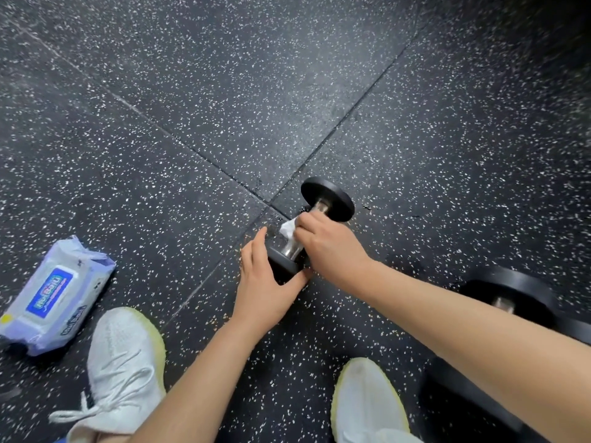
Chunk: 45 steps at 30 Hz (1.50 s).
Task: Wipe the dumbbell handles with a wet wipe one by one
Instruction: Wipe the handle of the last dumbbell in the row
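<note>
Clearly the wiping step was in hand, w/ the small dumbbell [315, 223] lying on the speckled rubber floor [192, 107], right on the seam cross between tiles. The right hand [329, 246] was curled over the chrome handle [292, 247], fingers clamped on a white wet wipe [288, 227] pressed against the bar. The left hand [267, 282] steadied the near black end plate, fingers together along one side and thumb under the other, so the weight wouldn't roll.

Judging by the bare metal showing both sides of the wipe, this handle was prob. mid-clean, not done. Next move would call for sliding or twisting the wipe along the full bar, incl. the underside, w/ the left hand holding the plate firm; then shifting to the next one.

Count: 2 dumbbells in view, the small one being wiped plus a bigger dumbbell [511, 298] just behind the right forearm, partly hidden. 1 wipe in use, 1 pack of wet wipes [54, 298] on the floor well to the left, 2 white sneakers [124, 362].
</note>
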{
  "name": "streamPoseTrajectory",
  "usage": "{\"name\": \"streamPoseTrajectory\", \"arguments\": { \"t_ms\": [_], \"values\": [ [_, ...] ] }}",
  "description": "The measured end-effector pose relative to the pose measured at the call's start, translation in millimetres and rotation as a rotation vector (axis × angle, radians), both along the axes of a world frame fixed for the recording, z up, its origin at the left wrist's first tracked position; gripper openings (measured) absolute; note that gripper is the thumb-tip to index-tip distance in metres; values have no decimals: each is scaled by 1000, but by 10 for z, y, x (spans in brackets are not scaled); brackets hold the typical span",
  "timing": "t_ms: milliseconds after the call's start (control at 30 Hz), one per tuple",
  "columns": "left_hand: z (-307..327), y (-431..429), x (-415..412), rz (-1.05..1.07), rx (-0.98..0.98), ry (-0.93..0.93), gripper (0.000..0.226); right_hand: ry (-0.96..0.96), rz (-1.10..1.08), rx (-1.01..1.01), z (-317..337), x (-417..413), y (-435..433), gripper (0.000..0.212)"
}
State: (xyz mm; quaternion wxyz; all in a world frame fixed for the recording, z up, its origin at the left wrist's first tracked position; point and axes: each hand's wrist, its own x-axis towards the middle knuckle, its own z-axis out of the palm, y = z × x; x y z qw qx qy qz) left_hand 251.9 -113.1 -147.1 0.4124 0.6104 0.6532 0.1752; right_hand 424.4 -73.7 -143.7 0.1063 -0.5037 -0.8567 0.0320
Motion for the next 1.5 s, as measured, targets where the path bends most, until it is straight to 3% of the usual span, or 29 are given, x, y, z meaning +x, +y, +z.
{"name": "streamPoseTrajectory", "arguments": {
  "t_ms": [100, 367, 567, 800, 1000, 1200, 1400, 1500],
  "values": [
    [-15, 10, 3, -6, -22, 16, 110, -1, 37, -31, -27, 50, 12, 13],
    [11, 116, -38, -40, -106, 47, 110, 18, -257, 24, 36, 88, 181, 28],
    [19, 112, -15, -48, -87, 89, 112, 1, 24, -11, -5, 32, -61, 25],
    [53, 110, -55, -79, -108, 51, 109, -77, -284, 8, 85, 120, 220, 26],
    [49, 115, -56, -61, -113, 31, 107, -95, 0, 9, 50, -16, -94, 17],
    [78, 80, -47, -74, -115, 2, 95, -166, -234, 4, 145, 160, 243, 23],
    [69, 78, -24, -51, -127, -29, 93, -129, 65, 61, -23, 45, -53, 16],
    [67, 60, -8, -65, -119, -11, 101, -133, 40, 44, 9, 136, 14, 17]
  ]
}}
